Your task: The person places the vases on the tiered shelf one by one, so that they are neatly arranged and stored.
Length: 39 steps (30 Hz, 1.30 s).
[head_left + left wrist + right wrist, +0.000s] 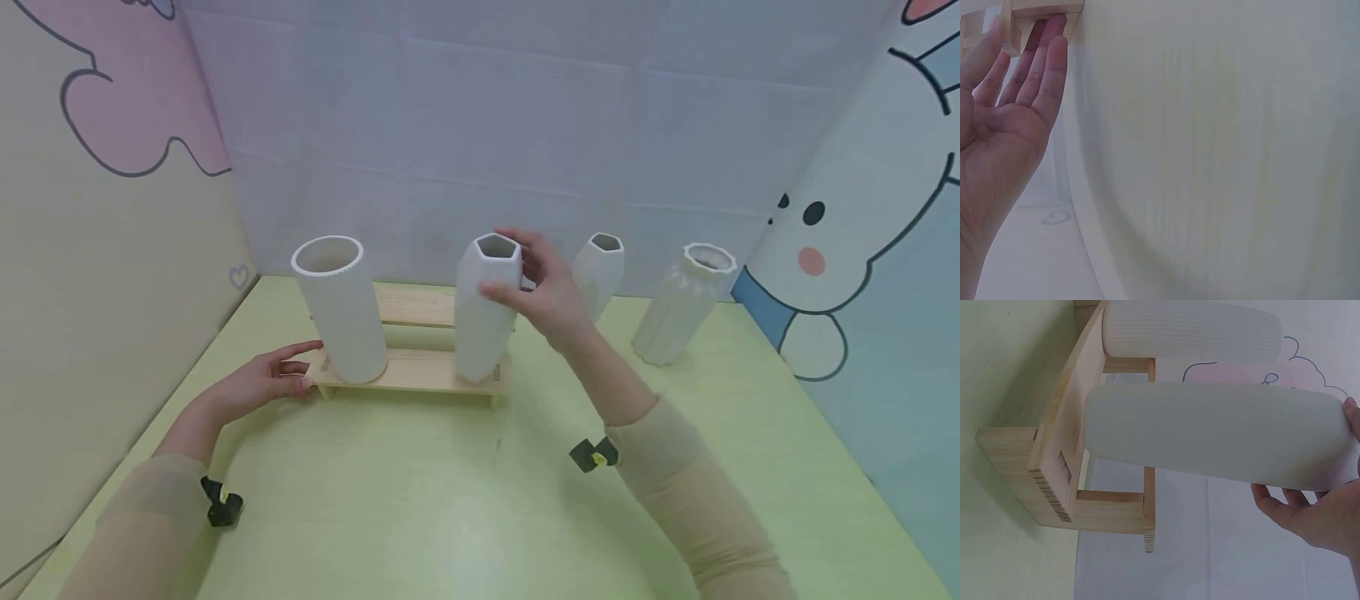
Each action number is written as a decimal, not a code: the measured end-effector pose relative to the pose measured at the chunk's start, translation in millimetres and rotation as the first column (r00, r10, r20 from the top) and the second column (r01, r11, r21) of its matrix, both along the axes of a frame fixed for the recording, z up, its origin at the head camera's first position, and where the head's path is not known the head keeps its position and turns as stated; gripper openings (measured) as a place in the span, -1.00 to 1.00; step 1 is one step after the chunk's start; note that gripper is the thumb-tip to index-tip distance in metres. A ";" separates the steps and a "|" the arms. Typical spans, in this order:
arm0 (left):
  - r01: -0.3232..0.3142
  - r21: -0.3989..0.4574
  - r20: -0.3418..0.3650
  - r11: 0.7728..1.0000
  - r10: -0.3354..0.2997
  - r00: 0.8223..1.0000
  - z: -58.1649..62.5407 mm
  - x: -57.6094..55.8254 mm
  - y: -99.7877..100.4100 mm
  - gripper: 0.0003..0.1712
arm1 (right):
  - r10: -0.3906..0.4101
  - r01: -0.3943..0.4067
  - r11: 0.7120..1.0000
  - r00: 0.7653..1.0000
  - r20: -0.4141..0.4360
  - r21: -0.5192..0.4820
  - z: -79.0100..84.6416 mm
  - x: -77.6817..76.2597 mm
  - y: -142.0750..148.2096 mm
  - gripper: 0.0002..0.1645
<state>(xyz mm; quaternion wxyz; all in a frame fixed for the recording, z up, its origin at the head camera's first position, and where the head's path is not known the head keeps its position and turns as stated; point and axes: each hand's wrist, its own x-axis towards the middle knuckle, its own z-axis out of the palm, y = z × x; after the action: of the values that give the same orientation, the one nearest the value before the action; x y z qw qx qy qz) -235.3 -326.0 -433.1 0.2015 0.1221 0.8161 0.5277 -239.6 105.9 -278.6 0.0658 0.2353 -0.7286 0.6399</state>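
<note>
Pale-green tabletop (450, 483) | right hand (553, 296) pinching faceted white vase (483, 325) | left hand (251, 387) straight-fingered, touching wooden rack (420, 369)

- Ribbed vase (347, 325) by the shelf's (420, 368) left edge: white, finely lined
- Smooth vase (483, 321) by its right edge: plain white
- 2 vases (597, 279) toward the table's (450, 500) back edge: white
- Shelf: pale tan, brown grain
- Table: yellow-green
- Sleeves (697, 500): beige
- Left wall (112, 275): cream, dark-outlined pink shape
- Right wall (915, 400): light blue, white cartoon (862, 217) with pink cheek
</note>
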 end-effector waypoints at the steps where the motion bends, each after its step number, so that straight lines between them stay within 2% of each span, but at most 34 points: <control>1: 0.003 -0.001 -0.001 1.000 -0.003 1.000 -0.4 -0.4 -0.3 -0.16 | 0.000 0.000 1.000 1.000 0.003 0.010 -1.7 -0.5 -1.5 -0.20; 7: 0.005 -0.003 -0.009 1.000 -0.005 1.000 0.1 -0.7 -0.1 -0.17 | -0.009 0.007 0.998 0.999 0.036 0.058 -10.5 -4.2 -8.7 -0.19; 14: 0.004 -0.008 -0.008 1.000 -0.004 1.000 -0.5 -1.8 -0.1 -0.17 | -0.006 0.004 0.998 0.999 0.039 0.069 -13.6 -8.5 -16.7 -0.19; 25: 0.013 -0.008 -0.016 1.000 -0.013 1.000 -0.1 -2.7 -0.8 -0.16 | 0.008 -0.015 0.991 0.998 0.055 0.135 -12.9 -9.2 -20.7 -0.16; 34: 0.024 -0.013 -0.031 1.000 -0.025 0.999 2.1 -0.9 1.6 -0.16 | 0.023 -0.027 0.987 0.999 0.029 0.161 -13.2 -7.9 -19.2 -0.16; 39: 0.012 -0.018 -0.021 1.000 -0.012 1.000 3.1 0.1 2.2 -0.16 | 0.035 -0.041 0.982 0.999 0.036 0.185 -12.0 -7.6 -16.8 -0.13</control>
<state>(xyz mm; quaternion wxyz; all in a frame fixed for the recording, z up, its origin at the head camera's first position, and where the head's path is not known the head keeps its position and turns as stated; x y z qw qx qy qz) -235.2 -323.8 -430.0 0.1971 0.1307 0.8221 0.5180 -247.2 89.1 -290.6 0.0192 0.2438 -0.7813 0.5743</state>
